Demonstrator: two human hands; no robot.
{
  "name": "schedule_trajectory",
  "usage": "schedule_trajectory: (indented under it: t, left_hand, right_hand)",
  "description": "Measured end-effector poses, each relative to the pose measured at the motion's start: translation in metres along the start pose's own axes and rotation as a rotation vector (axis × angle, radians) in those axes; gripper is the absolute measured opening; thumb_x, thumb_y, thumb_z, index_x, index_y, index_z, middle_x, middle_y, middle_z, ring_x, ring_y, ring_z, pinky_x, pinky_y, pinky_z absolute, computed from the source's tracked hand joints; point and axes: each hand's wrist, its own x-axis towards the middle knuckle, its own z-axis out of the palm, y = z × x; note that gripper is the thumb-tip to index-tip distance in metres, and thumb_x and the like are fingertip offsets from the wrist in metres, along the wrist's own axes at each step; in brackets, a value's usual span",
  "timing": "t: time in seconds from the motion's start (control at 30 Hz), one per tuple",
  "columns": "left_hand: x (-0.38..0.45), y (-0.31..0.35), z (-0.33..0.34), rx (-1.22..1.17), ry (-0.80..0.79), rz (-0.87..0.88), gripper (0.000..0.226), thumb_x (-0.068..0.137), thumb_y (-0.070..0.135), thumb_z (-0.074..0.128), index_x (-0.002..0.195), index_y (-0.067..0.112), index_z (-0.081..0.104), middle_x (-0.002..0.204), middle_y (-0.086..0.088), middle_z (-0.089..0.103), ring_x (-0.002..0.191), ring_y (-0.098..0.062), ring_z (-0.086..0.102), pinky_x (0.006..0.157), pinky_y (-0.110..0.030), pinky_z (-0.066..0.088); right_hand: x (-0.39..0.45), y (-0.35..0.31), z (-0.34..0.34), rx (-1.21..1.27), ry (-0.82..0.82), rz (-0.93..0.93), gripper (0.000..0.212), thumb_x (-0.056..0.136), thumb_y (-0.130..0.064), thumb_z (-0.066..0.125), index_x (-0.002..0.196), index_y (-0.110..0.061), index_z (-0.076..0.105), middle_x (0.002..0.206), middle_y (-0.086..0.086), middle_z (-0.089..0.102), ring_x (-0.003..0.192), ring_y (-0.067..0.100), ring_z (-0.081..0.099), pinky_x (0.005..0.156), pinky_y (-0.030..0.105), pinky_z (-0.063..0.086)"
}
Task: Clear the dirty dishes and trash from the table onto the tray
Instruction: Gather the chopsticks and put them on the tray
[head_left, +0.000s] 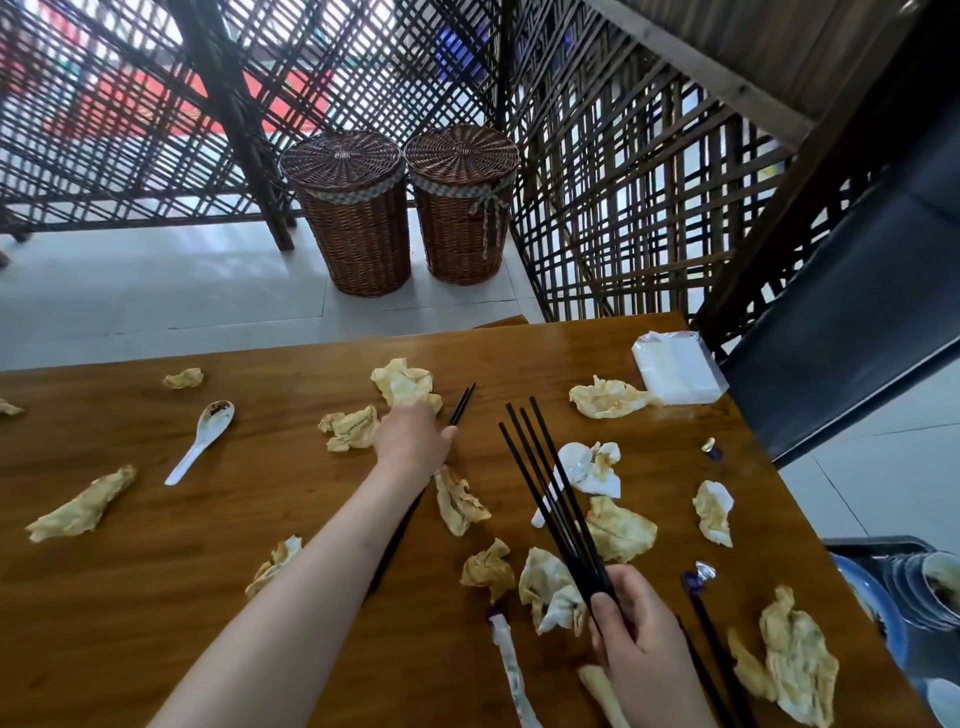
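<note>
Right hand (641, 636) nearest the lens, low right of centre: fingers curled round a fanned bundle of 4 thin black chopsticks (550, 499), tips pointing up and away over the brown wooden table (208, 561). Left hand (413, 434) reaches further out, palm down, thumb touching a separate pair of black chopsticks (462, 405) that lies flat and runs under the wrist; cannot tell whether the fingers are curled round it. Just beyond the fingers: a crumpled, grease-stained yellowish napkin (402, 382). More soiled napkins are scattered over the whole tabletop. White ceramic soup spoon (200, 441) with brown residue in its bowl lies at left, well apart from both hands. Stack of clean white napkins in clear wrap (678, 369) sits at the far right corner. Stacked blue-rimmed dishes (930, 592) at the right frame edge, off the table. 2 lidded brown wicker baskets (400, 208) stand on the floor beyond
</note>
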Motion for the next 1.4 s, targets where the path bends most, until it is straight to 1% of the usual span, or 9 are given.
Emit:
schedule_trajectory:
  t: [0.2,0.37,0.47,0.63,0.8,0.9,1.07,1.27,1.4]
  left_hand:
    - [0.018,0.007,0.009,-0.003,-0.023,-0.017,0.031,0.077,0.040,0.074,0.076,0.013,0.059,0.071,-0.001,0.056,0.067,-0.019,0.056,0.051,-0.026,0.041]
    - [0.026,0.009,0.008,-0.134,-0.137,-0.126,0.036,0.070,0.029,0.082,0.093,0.009,0.064,0.093,-0.010,0.065,0.089,-0.026,0.062,0.075,-0.036,0.055]
    - [0.028,0.009,0.009,-0.180,-0.169,-0.162,0.038,0.066,0.024,0.085,0.095,0.009,0.065,0.095,-0.010,0.065,0.092,-0.026,0.062,0.080,-0.036,0.055]
    - [0.031,0.011,0.009,-0.204,-0.190,-0.189,0.032,0.067,0.017,0.083,0.092,0.009,0.064,0.092,-0.008,0.062,0.089,-0.025,0.061,0.067,-0.029,0.050]
    - [0.031,0.013,0.011,-0.161,-0.180,-0.195,0.027,0.074,0.011,0.073,0.069,0.012,0.047,0.076,-0.005,0.050,0.073,-0.021,0.051,0.052,-0.026,0.039]
    - [0.031,0.015,0.012,-0.141,-0.172,-0.183,0.027,0.078,0.008,0.067,0.066,0.012,0.042,0.078,-0.004,0.048,0.075,-0.021,0.049,0.057,-0.028,0.042]
    - [0.029,0.018,0.012,-0.090,-0.166,-0.152,0.015,0.080,0.005,0.063,0.087,0.009,0.051,0.094,-0.010,0.052,0.085,-0.026,0.052,0.072,-0.033,0.050]
    - [0.025,0.017,0.011,-0.062,-0.137,-0.116,0.022,0.083,0.004,0.061,0.105,0.002,0.056,0.106,-0.018,0.056,0.098,-0.034,0.056,0.071,-0.035,0.046]
    - [0.022,0.018,0.013,-0.045,-0.085,-0.097,0.022,0.084,0.001,0.055,0.106,0.001,0.055,0.106,-0.019,0.056,0.099,-0.035,0.055,0.069,-0.034,0.042]
  right_hand:
    - [0.011,-0.002,-0.002,-0.007,0.028,0.017,0.018,0.095,-0.013,0.047,0.088,-0.026,0.057,0.059,-0.003,0.059,0.052,0.007,0.052,0.055,0.027,0.039]
    - [0.013,-0.008,0.002,-0.008,0.024,0.014,0.017,0.096,-0.013,0.047,0.088,-0.026,0.057,0.057,-0.005,0.059,0.048,0.005,0.051,0.048,0.018,0.036]
    - [0.014,-0.010,0.004,0.005,0.020,0.010,0.017,0.095,-0.014,0.048,0.089,-0.026,0.058,0.056,-0.006,0.058,0.048,0.004,0.050,0.047,0.018,0.036]
    - [0.015,-0.009,0.004,-0.002,0.023,0.013,0.017,0.095,-0.014,0.048,0.089,-0.026,0.057,0.057,-0.008,0.058,0.051,0.004,0.052,0.050,0.022,0.040]
    - [0.016,-0.007,0.005,0.003,0.023,0.018,0.017,0.095,-0.015,0.048,0.089,-0.028,0.057,0.059,-0.006,0.059,0.053,0.006,0.054,0.054,0.026,0.043]
    - [0.017,-0.007,0.006,0.012,0.018,0.009,0.017,0.095,-0.015,0.048,0.089,-0.028,0.057,0.061,-0.009,0.060,0.054,0.005,0.054,0.053,0.022,0.042]
    - [0.018,-0.008,0.006,0.026,0.013,-0.002,0.017,0.096,-0.015,0.048,0.088,-0.028,0.057,0.061,-0.010,0.060,0.052,0.004,0.052,0.050,0.018,0.039]
    - [0.014,-0.010,0.007,0.044,0.026,-0.001,0.018,0.096,-0.021,0.047,0.087,-0.034,0.055,0.063,-0.009,0.058,0.053,0.005,0.050,0.050,0.024,0.040]
    - [0.013,-0.009,0.006,0.027,0.044,-0.021,0.017,0.096,-0.021,0.047,0.089,-0.034,0.055,0.071,-0.019,0.061,0.059,0.001,0.056,0.049,0.017,0.042]
